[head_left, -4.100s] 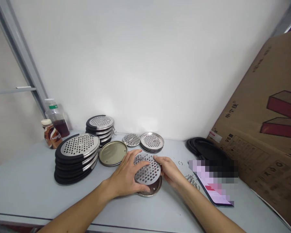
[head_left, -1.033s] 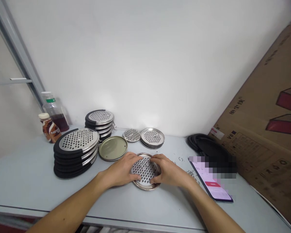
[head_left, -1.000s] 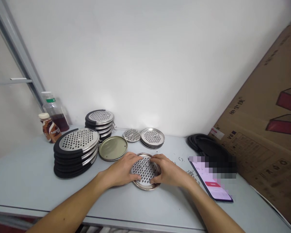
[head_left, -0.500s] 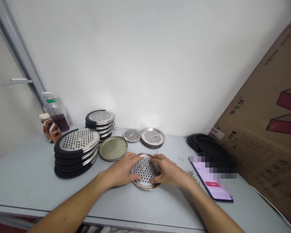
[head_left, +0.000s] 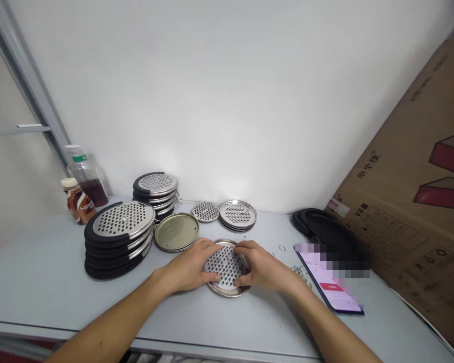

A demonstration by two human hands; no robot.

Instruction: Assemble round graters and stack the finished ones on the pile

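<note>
A round perforated metal disc (head_left: 224,265) sits inside a shallow round metal tray (head_left: 227,291) on the grey table (head_left: 41,287). My left hand (head_left: 191,264) presses on the disc's left side with fingers spread. On the right side rests my right hand (head_left: 259,264), its fingertips on the disc and the tray's rim. Both hands lie flat on the pair; neither lifts it.
Left stand two stacks of black-rimmed perforated lids (head_left: 119,237) (head_left: 157,190), a gold-lined tin lid (head_left: 176,231), a loose perforated disc (head_left: 205,211) and stacked perforated trays (head_left: 237,214). Two bottles (head_left: 83,184) are at far left. Black rings (head_left: 318,227), a phone (head_left: 331,287), small metal rings (head_left: 282,248) and a leaning cardboard box (head_left: 412,201) are right.
Four seconds ago I held the perforated disc tilted above the tray; now it lies seated in the tray under both hands. Over the last second nothing has visibly moved.
</note>
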